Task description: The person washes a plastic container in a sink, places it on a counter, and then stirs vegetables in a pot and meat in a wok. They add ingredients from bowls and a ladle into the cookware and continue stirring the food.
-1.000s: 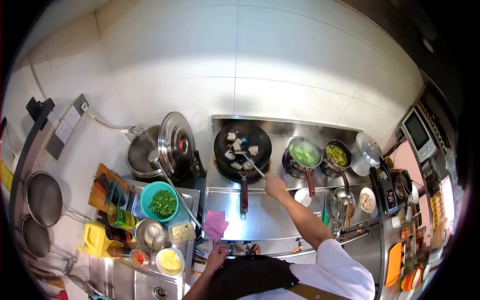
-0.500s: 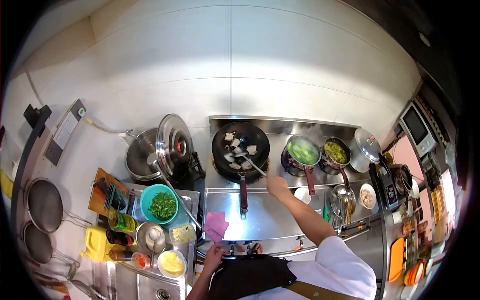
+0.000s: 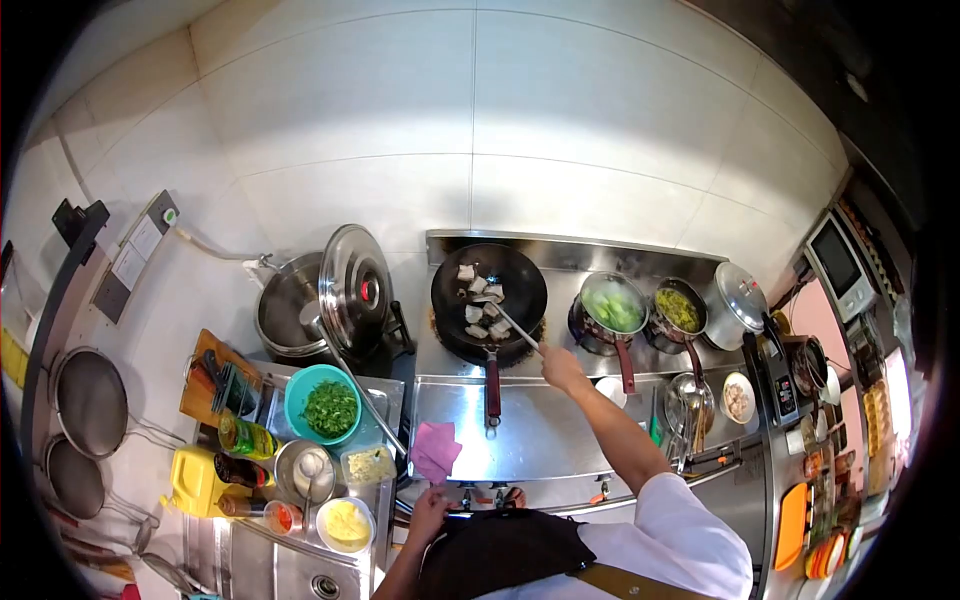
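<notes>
My right hand (image 3: 563,367) is closed round the handle of a spatula (image 3: 515,325). Its blade is among the pale, chunky pieces of food (image 3: 477,313) in a black wok (image 3: 513,268) on the stove. The wok's dark red handle points toward me. My left hand (image 3: 430,511) is low at the stove's front edge, fingers curled in. Just above it, a pink cloth (image 3: 434,452) lies on the steel ledge, its lower corner close to the fingers. Whether they grip the cloth or something else I cannot make out.
Right of the wok, a pot of steaming greens (image 3: 612,303) and a small pan (image 3: 679,309) stand on the stove. To the left are a teal bowl of chopped greens (image 3: 330,402), a large lidded pot (image 3: 285,305), a yellow jug (image 3: 196,480) and several bottles.
The spatula has shifted slightly and the food pieces in the wok lie differently, more bunched together. My left hand has stayed by the stove front. The whole view has shifted slightly.
</notes>
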### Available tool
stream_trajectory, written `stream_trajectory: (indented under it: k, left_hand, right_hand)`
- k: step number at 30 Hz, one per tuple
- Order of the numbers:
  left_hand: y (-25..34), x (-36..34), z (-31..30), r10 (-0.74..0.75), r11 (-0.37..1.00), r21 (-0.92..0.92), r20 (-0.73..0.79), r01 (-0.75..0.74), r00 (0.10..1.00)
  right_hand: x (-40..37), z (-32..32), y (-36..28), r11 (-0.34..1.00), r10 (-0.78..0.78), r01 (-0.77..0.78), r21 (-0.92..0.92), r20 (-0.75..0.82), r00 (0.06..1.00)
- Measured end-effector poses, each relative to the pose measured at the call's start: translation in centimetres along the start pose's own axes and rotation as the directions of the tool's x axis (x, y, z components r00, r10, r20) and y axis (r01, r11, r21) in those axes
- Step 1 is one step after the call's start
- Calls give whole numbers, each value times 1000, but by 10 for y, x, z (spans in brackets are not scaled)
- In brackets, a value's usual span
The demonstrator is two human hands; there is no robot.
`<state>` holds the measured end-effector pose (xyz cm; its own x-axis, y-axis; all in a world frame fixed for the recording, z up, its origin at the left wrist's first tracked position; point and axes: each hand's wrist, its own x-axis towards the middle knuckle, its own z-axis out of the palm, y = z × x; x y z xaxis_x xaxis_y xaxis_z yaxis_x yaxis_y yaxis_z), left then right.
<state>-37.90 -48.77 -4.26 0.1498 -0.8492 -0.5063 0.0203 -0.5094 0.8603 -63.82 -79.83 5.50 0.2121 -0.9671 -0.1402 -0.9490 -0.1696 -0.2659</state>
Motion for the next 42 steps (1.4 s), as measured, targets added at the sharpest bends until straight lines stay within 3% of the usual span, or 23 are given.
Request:
stream_trajectory:
  k: [2, 4, 5, 7, 8, 10, 11, 13, 17, 19, 26, 29, 32, 34, 40, 42]
  left_hand:
    - [-9, 4, -5, 19, 1000, -3, -18, -19, 1000]
    - [-16, 7, -8, 34, 999, -5, -36, -35, 999]
    - [-18, 8, -10, 22, 1000, -13, -46, -22, 999]
    - [-21, 10, -9, 12, 1000, -19, -54, -13, 998]
    - [-24, 11, -8, 7, 1000, -5, -53, -7, 999]
    - [-23, 10, -7, 2, 1000, 12, -52, -2, 999]
    - [-20, 8, -7, -1, 1000, 31, -33, 2, 999]
    - [-17, 8, -6, -2, 999, 48, -17, 3, 1000]
    - [-6, 4, -2, 15, 998, 60, -12, -14, 1000]
    - [-4, 3, -2, 16, 998, 63, -7, -15, 1000]
    - [-6, 5, -1, 10, 1000, 24, 3, -10, 1000]
    - [-10, 7, -1, -1, 1000, 5, -3, 2, 1000]
    - [-7, 3, -1, -21, 1000, 17, -17, 21, 1000]
    - [-6, 1, -1, -21, 999, 29, -30, 22, 999]
    - [-17, 4, 3, -8, 1000, 3, 8, 8, 1000]
    - [-15, 4, 3, -6, 1000, -8, 9, 7, 1000]
  right_hand:
    - [0, 3, 13, 999, -41, 41, 34, -20, 999]
    - [4, 6, 21, 887, 96, -127, 443, 91, 991]
    - [4, 7, 21, 887, 97, -129, 443, 94, 991]
    - [7, 7, 23, 482, 171, -284, 829, 229, 958]
    - [9, 8, 23, 481, 171, -283, 830, 228, 959]
    - [13, 11, 22, 265, 217, -343, 901, 291, 932]
    - [13, 11, 25, 263, 218, -343, 902, 290, 932]
    - [11, 6, 28, 62, 97, -394, 917, 388, 917]
    - [0, -5, 24, 74, 16, -424, 903, 424, 906]
    - [-2, -7, 16, 224, 71, -387, 895, 381, 922]
    - [-2, 6, -4, 245, 32, -422, 873, 428, 903]
    - [-5, 4, -9, 155, -101, -445, 882, 463, 881]
    - [-7, 6, -18, 258, -23, -388, 885, 408, 913]
    - [-5, 11, -22, 398, 54, -290, 870, 293, 955]
    - [-1, 15, -36, 181, -39, -382, 906, 395, 918]
    - [-9, 10, -39, 220, -9, -368, 903, 380, 925]
